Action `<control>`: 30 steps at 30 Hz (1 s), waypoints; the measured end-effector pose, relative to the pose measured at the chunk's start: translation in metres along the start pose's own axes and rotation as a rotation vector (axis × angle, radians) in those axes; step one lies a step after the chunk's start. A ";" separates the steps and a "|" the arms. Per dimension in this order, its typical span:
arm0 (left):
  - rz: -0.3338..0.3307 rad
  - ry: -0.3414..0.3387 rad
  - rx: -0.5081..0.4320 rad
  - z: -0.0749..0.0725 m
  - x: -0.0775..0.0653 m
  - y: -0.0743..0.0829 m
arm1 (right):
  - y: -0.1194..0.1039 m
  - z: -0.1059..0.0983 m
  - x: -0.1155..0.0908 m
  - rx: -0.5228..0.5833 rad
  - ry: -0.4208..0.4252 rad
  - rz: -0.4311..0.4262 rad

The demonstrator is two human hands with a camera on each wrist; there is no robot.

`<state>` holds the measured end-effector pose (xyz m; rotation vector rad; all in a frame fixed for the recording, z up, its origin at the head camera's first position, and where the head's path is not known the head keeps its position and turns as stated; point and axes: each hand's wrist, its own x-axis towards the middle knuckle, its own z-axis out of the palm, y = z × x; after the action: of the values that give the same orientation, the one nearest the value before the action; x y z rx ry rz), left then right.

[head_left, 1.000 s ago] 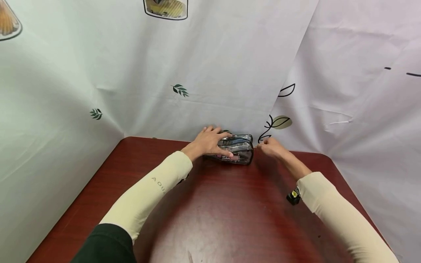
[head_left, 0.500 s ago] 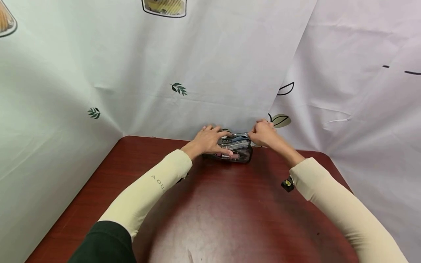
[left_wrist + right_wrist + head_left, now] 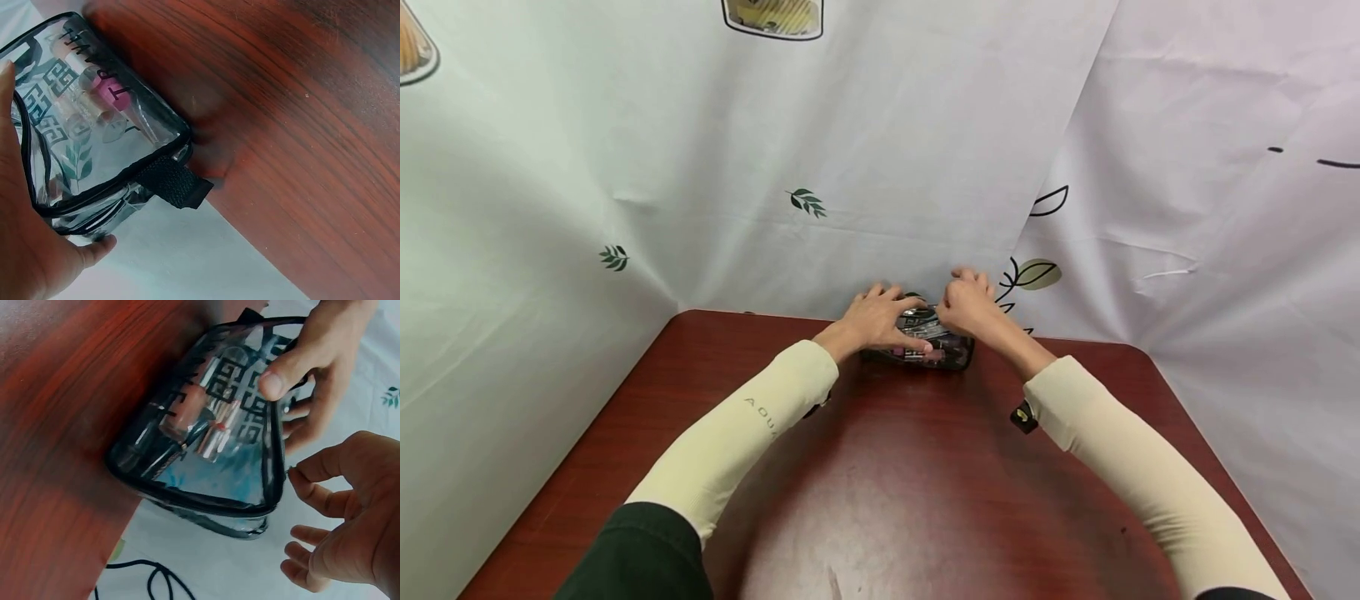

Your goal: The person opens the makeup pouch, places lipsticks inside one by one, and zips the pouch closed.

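A clear, black-edged cosmetic bag (image 3: 953,353) stands at the table's back edge, its travel lettering and dark key pattern showing on the front. Through the plastic of the bag (image 3: 244,481), several lipsticks and other makeup tubes are visible. My left hand (image 3: 874,323) grips the bag's left part, thumb on the front face and fingers behind. Over its top edge, my right hand (image 3: 970,308) pinches the small zipper pull (image 3: 289,471) between thumb and forefinger; the other fingers are loosely curled. A black fabric tab (image 3: 175,182) sticks out at the bag's left end.
The dark red wooden table (image 3: 880,467) has a white printed cloth (image 3: 895,167) hanging right behind the bag and at both sides. A black cable (image 3: 156,570) shows beyond the table edge in the right wrist view.
My right hand has moved from beyond the bag's right end up and leftward along its top. The left hand and the bag stay in nearly the same place.
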<state>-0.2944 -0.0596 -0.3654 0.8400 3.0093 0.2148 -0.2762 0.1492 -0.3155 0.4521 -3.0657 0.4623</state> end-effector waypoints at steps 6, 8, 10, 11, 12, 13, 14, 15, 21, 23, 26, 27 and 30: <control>0.012 -0.082 -0.023 -0.009 0.001 -0.008 | 0.011 0.003 -0.002 0.058 0.015 0.041; 0.029 -0.083 -0.020 -0.003 0.008 -0.021 | 0.012 0.002 -0.003 0.062 0.008 0.048; 0.036 -0.083 -0.012 -0.004 0.008 -0.025 | 0.011 0.002 -0.003 0.060 0.008 0.052; 0.037 -0.084 -0.016 -0.004 0.008 -0.026 | 0.010 0.002 -0.003 0.059 0.010 0.050; 0.038 -0.082 -0.020 -0.004 0.008 -0.027 | 0.008 0.002 -0.003 0.058 0.013 0.046; 0.040 -0.076 -0.025 -0.003 0.007 -0.028 | 0.007 0.003 -0.002 0.056 0.018 0.043; 0.026 -0.084 -0.022 -0.012 0.000 -0.020 | 0.005 0.003 -0.001 0.057 0.022 0.039; 0.025 -0.081 -0.023 -0.011 -0.001 -0.020 | 0.002 0.004 0.000 0.059 0.024 0.035; 0.020 -0.067 -0.003 -0.009 -0.004 -0.020 | -0.013 0.014 0.005 0.051 0.008 0.030; 0.021 -0.069 -0.011 -0.009 -0.004 -0.021 | -0.018 0.018 0.007 0.043 0.001 0.029; 0.026 -0.072 -0.026 0.000 0.005 -0.031 | -0.024 0.023 0.008 0.040 -0.009 0.016; 0.022 -0.076 -0.030 0.001 0.006 -0.031 | -0.026 0.025 0.008 0.039 -0.012 0.011; 0.011 -0.086 -0.036 0.002 0.008 -0.031 | -0.030 0.030 0.010 0.034 -0.013 -0.016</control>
<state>-0.3171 -0.0818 -0.3711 0.8398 2.9134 0.2261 -0.2760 0.1103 -0.3351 0.4822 -3.0690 0.5142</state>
